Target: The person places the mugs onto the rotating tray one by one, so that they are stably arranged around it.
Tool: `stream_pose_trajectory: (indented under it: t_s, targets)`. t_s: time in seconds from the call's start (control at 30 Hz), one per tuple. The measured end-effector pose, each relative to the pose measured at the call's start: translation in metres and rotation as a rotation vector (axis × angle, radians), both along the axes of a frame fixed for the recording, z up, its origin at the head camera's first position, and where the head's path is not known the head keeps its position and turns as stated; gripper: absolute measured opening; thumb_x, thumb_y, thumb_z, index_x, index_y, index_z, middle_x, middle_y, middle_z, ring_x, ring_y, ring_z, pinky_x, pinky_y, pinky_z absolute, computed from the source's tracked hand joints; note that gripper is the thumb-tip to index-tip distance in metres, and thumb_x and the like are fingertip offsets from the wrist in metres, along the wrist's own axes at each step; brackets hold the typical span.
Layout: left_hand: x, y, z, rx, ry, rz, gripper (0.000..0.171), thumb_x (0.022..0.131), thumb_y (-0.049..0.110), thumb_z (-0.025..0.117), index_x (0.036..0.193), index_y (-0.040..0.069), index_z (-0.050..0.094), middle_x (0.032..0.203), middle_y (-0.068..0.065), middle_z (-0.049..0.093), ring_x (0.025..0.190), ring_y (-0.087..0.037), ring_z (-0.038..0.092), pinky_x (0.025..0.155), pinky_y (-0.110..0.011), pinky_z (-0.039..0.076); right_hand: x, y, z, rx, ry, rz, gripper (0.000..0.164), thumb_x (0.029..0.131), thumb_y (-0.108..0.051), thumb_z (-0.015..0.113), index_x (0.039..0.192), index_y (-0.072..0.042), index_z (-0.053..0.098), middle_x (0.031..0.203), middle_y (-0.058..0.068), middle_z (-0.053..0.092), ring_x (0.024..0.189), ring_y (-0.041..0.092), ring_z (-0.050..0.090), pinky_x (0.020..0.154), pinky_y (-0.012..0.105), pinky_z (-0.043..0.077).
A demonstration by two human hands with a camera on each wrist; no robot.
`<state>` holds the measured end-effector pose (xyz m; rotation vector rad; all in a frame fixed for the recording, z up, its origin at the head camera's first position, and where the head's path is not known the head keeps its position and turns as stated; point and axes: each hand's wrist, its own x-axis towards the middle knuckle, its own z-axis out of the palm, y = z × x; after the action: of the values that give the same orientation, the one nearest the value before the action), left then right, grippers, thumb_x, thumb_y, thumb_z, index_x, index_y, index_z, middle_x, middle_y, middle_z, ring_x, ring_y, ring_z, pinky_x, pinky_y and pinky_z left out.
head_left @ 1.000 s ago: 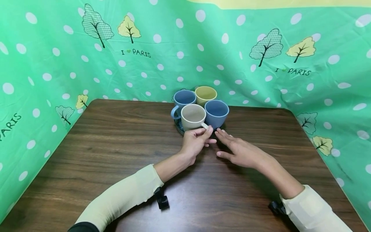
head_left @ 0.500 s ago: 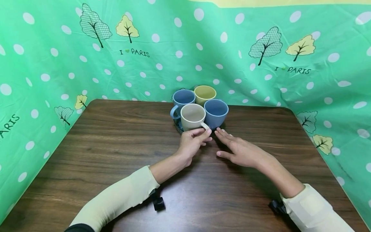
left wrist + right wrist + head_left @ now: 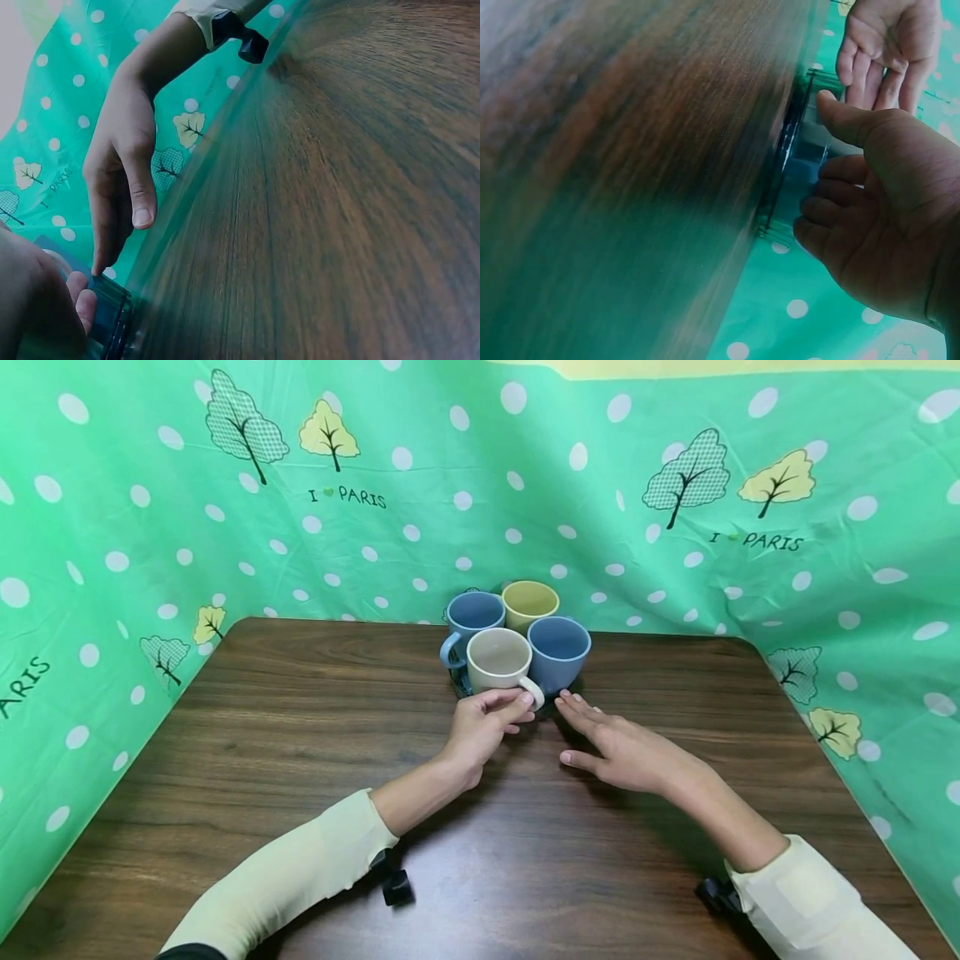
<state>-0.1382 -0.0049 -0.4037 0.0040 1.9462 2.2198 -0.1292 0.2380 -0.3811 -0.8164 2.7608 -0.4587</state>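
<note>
Close together at the far table edge are a white mug (image 3: 498, 664), two blue mugs, one at the right (image 3: 558, 652) and one at the left (image 3: 474, 614), and a yellow mug (image 3: 529, 603). Under them shows a dark, shiny-edged tray (image 3: 787, 161). My left hand (image 3: 480, 731) is right beside the white mug's handle (image 3: 536, 693), thumb tip at the handle's inner side, fingers fairly straight below it. My right hand (image 3: 626, 752) has its fingers extended, tips right at the base of the right blue mug.
The mugs stand on a brown wood-grain table (image 3: 315, 718). A green polka-dot cloth (image 3: 420, 460) with printed trees hangs right behind the table and along its sides. A black wrist mount (image 3: 396, 887) hangs at the left sleeve, another (image 3: 716, 897) at the right.
My left hand has slid leftward off the white mug's handle, which now shows more fully. The mugs stay in place. My right hand has barely moved.
</note>
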Motion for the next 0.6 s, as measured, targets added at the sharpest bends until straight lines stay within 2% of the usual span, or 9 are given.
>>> stream_pose_trajectory:
  t_s: [0.13,0.23,0.33,0.47,0.6]
  targets:
    - [0.001,-0.005,0.001,-0.014,-0.01,-0.006,0.031,0.109,0.024,0.079,0.133,0.005,0.081,0.119,-0.016,0.087,0.099,-0.012,0.084,0.096,-0.038,0.067,0.001,0.0,0.0,-0.011,0.009,0.002,0.08,0.114,-0.034,0.07,0.175,0.001,0.033,0.184,0.025,0.026,0.17,0.048,0.031,0.134,0.071,0.036]
    - [0.002,-0.01,0.0,-0.027,-0.018,-0.006,0.031,0.109,0.024,0.079,0.132,0.005,0.082,0.121,-0.018,0.086,0.099,-0.012,0.084,0.094,-0.034,0.067,0.002,0.002,0.001,-0.015,0.012,-0.001,0.079,0.114,-0.034,0.07,0.175,0.0,0.034,0.184,0.024,0.028,0.17,0.048,0.032,0.133,0.071,0.037]
    - [0.002,-0.016,0.0,-0.031,-0.027,-0.003,0.033,0.109,0.024,0.079,0.134,0.003,0.081,0.123,-0.021,0.085,0.1,-0.013,0.084,0.097,-0.037,0.067,0.003,0.006,0.004,-0.009,-0.002,-0.017,0.078,0.114,-0.035,0.069,0.176,-0.003,0.034,0.184,0.022,0.029,0.171,0.046,0.031,0.133,0.071,0.036]
    - [0.002,-0.024,0.0,-0.039,-0.03,0.003,0.034,0.109,0.024,0.078,0.134,0.001,0.08,0.121,-0.021,0.085,0.107,-0.024,0.085,0.101,-0.042,0.066,0.003,0.009,0.007,0.005,-0.016,-0.031,0.075,0.114,-0.035,0.069,0.175,-0.004,0.037,0.184,0.022,0.03,0.171,0.046,0.03,0.133,0.072,0.036]
    - [0.001,-0.03,0.0,-0.05,-0.041,0.009,0.03,0.109,0.025,0.079,0.13,0.005,0.082,0.118,-0.017,0.087,0.117,-0.036,0.083,0.103,-0.043,0.065,0.002,0.012,0.01,0.015,-0.034,-0.044,0.075,0.115,-0.037,0.068,0.175,-0.004,0.038,0.184,0.022,0.029,0.172,0.046,0.029,0.134,0.073,0.034]
